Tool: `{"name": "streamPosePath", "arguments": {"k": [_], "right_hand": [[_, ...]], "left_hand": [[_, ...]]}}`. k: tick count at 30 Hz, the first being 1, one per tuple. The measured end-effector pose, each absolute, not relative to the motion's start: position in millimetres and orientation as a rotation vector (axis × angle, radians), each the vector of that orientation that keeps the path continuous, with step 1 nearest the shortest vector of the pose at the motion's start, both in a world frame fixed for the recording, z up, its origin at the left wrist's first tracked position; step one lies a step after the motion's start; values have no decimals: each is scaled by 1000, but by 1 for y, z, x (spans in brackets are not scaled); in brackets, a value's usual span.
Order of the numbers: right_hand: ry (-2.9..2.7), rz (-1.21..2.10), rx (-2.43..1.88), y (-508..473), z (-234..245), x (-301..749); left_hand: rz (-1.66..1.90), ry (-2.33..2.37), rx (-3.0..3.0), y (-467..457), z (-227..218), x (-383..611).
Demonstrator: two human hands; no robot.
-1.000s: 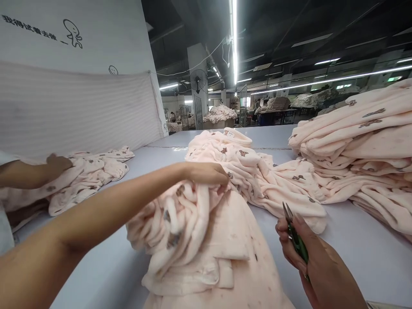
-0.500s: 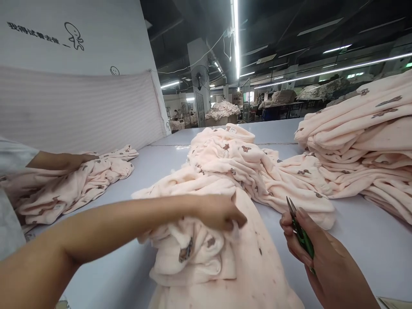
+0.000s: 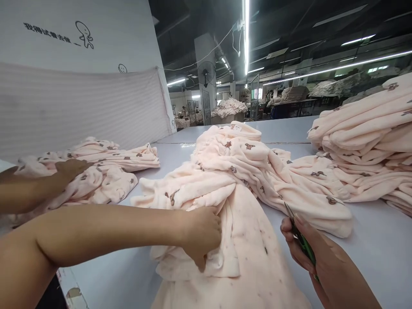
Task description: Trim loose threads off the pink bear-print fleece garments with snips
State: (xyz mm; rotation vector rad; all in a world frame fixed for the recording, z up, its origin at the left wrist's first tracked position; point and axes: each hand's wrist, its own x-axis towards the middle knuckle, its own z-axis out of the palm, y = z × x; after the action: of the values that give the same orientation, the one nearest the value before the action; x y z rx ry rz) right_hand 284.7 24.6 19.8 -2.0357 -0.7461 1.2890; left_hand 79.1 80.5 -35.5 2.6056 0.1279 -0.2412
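Table [image 3: 380, 253]: pale grey, smooth top, running far back into the hall, with a seam across it behind the garments.
Middle: rumpled pink fleece garment [image 3: 244, 180] with small brown prints, spread from the far seam to the near edge.
Right: stack of folded pink fleece [image 3: 363, 133], its lower layers touching the rumpled garment.
Left: smaller heap of pink fleece [image 3: 109, 171], well apart from the middle one, beside a white striped panel [image 3: 80, 107].

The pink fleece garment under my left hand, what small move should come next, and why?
Probably spread the bunched folds flat: the left hand grips the pink fleece garment in a crumpled heap, while the right hand holds the green thread snips clear of the cloth.
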Motion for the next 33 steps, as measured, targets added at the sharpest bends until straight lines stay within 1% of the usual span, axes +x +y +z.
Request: {"name": "streamPosePath", "arguments": {"k": [3, 7, 10, 15, 17, 20, 22, 25, 29, 33], "right_hand": [[-775, 1334, -2019, 21, 18, 284], [-796, 1384, -1997, 17, 17, 272], [-823, 1360, -1997, 14, 16, 251], [-902, 1366, -1947, 4, 5, 224], [-897, 1378, -1937, 2, 1, 225], [-864, 1367, -1988, 3, -1, 236], [-850, 1358, -2037, 5, 0, 242], [-912, 1342, -2074, 8, 2, 245], [-1065, 1256, -2108, 7, 5, 242], [-1445, 1223, -2118, 3, 11, 251]], "left_hand": [[-127, 143, 2482, 87, -37, 63], [22, 485, 1952, 112, -22, 49], [135, 615, 1676, 118, -13, 56], [-48, 653, 1650, 110, -18, 76], [-116, 563, 1649, 109, -21, 78], [-189, 456, 1823, 108, -27, 75], [-126, 467, 1860, 107, -31, 71], [-22, 433, 1671, 105, -39, 64], [11, 394, 1507, 104, -49, 56], [51, 393, 1398, 104, -52, 55]]}}
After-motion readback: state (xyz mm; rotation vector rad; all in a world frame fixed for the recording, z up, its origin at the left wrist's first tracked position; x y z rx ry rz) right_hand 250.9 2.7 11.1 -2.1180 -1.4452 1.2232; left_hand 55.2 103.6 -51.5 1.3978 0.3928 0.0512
